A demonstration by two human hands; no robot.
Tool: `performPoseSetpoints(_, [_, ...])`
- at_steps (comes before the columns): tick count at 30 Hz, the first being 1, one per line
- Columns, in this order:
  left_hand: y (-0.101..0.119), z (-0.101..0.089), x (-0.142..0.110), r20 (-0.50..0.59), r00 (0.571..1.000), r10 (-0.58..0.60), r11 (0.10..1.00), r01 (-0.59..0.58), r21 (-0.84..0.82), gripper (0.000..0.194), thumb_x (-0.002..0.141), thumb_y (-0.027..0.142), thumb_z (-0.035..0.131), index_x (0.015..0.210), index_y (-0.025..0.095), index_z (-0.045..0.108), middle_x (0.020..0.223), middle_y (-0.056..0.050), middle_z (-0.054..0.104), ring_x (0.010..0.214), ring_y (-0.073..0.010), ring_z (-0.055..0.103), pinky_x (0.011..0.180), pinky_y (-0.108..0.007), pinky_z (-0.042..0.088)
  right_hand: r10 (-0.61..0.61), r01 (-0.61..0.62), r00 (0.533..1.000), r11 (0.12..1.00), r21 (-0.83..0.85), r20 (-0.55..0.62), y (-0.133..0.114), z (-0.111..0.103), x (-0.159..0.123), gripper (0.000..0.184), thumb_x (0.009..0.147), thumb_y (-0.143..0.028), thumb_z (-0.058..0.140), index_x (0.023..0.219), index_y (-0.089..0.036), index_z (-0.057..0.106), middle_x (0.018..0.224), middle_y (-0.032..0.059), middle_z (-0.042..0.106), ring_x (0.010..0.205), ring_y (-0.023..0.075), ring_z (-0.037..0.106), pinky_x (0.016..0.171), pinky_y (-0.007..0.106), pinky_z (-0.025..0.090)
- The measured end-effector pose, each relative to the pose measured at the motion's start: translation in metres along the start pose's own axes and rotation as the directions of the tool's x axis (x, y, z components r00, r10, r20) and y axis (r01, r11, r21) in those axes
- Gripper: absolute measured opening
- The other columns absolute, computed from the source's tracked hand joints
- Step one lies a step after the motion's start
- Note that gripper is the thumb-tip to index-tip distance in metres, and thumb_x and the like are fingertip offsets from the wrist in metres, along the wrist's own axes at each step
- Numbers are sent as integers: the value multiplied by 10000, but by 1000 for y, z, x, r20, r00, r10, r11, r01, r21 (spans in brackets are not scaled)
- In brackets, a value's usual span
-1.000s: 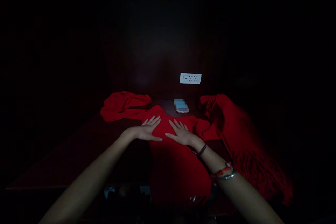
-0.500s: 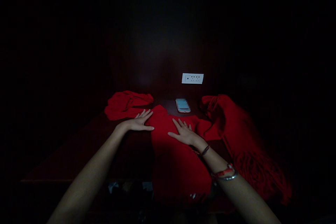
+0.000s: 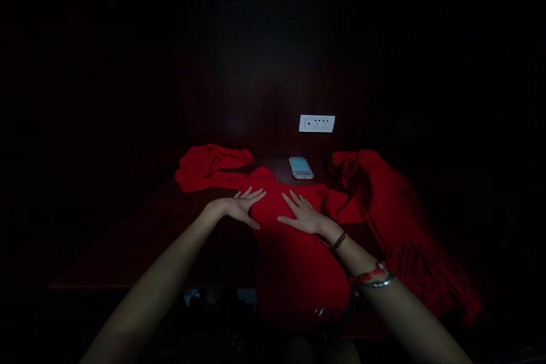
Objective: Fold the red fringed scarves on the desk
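A red fringed scarf [image 3: 294, 261] lies across a dark table, its near end hanging over the front edge. My left hand [image 3: 242, 208] rests on the scarf's left border, fingers spread and thumb pointing toward me. On the upper middle of the cloth lies my right hand [image 3: 302, 215], also spread, with bands and a silvery bracelet on that arm. Neither hand grips the fabric. More red cloth is bunched at the far left [image 3: 200, 166], and a fringed heap of it [image 3: 384, 199] drapes down on the right; how these parts join is partly unclear.
Behind the scarf a phone [image 3: 301, 168] lies on the dark table [image 3: 140, 256]. A white socket panel [image 3: 317, 123] is set in the back wall. Some pale items [image 3: 191, 297] show dimly below the table's front edge. The surroundings are very dark.
My left hand has shifted right and slightly nearer on the scarf, its thumb now pointing more toward me. My right hand stays about where it was on the cloth. The view has shifted slightly.
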State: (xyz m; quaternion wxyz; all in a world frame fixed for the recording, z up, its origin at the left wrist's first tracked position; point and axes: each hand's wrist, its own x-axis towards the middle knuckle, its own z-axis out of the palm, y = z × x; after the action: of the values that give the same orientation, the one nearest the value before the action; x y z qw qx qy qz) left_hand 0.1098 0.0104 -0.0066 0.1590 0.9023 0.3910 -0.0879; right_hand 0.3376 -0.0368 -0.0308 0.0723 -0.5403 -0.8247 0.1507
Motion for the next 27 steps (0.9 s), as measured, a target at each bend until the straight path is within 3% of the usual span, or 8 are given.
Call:
performPoseSetpoints(3, [2, -8, -9, -60, 998, 10, 1000, -11, -14, 1004, 547, 633, 508, 1295, 236, -31, 1337, -74, -116, 1196, -289, -124, 944, -493, 29, -63, 66, 994, 997, 29, -86, -4, -5, -4, 818, 673, -666, 284, 1306, -220, 20, 1359, 88, -68, 1224, 259, -10, 967, 401, 109])
performPoseSetpoints(7, [14, -16, -17, -276, 955, 108, 994, -112, 0, 813, 671, 598, 410, 1296, 265, 12, 1338, -14, -151, 1200, -244, -146, 971, -421, 72, -160, 171, 961, 985, 29, -225, -8, -10, -7, 809, 680, -643, 322, 1305, -230, 17, 1351, 60, -137, 1223, 241, -56, 974, 385, 110])
performPoseSetpoints(9, [21, -13, -14, -233, 966, 114, 993, -111, 26, 879, 634, 618, 438, 1299, 244, 0, 1340, -32, -136, 1203, -253, -129, 972, -422, 71, -146, 158, 969, 986, 46, -197, -7, -9, -7, 805, 687, -638, 313, 1304, -225, 1, 1353, 69, -123, 1224, 239, -53, 971, 387, 121])
performPoseSetpoints(12, [28, -3, -6, -38, 998, 45, 999, -44, 25, 992, 560, 659, 466, 1300, 213, -20, 1341, -69, -105, 1203, -284, -97, 962, -453, 55, -74, 81, 993, 995, 61, -96, -4, -6, -4, 772, 709, -638, 253, 1305, -213, 11, 1359, 93, -65, 1224, 243, -31, 966, 397, 123])
performPoseSetpoints(14, [30, 1, -3, 12, 1000, 9, 1000, -9, 9, 1028, 532, 671, 475, 1300, 203, -24, 1340, -78, -102, 1199, -295, -93, 957, -465, 42, -48, 51, 997, 997, 55, -56, -3, -4, -3, 754, 715, -640, 220, 1306, -210, 37, 1361, 100, -30, 1224, 242, -25, 970, 394, 109])
performPoseSetpoints(23, [26, 0, -2, -7, 1000, 7, 1000, -7, -19, 1069, 491, 667, 502, 1296, 207, -28, 1337, -81, -104, 1198, -294, -100, 946, -483, 40, -57, 59, 998, 990, 129, -17, 0, -3, 2, 799, 701, -647, 252, 1308, -165, 59, 1359, 105, 33, 1227, 223, -14, 985, 375, 81])
performPoseSetpoints(27, [27, 2, -1, -36, 999, -18, 999, 17, -33, 1113, 471, 664, 515, 1296, 170, -45, 1331, -96, -111, 1200, -297, -85, 951, -470, 50, -33, 54, 991, 984, 169, -126, -4, -12, 7, 816, 717, -591, 331, 1297, -64, 106, 1328, 156, 173, 1206, 206, 184, 967, 299, 189])
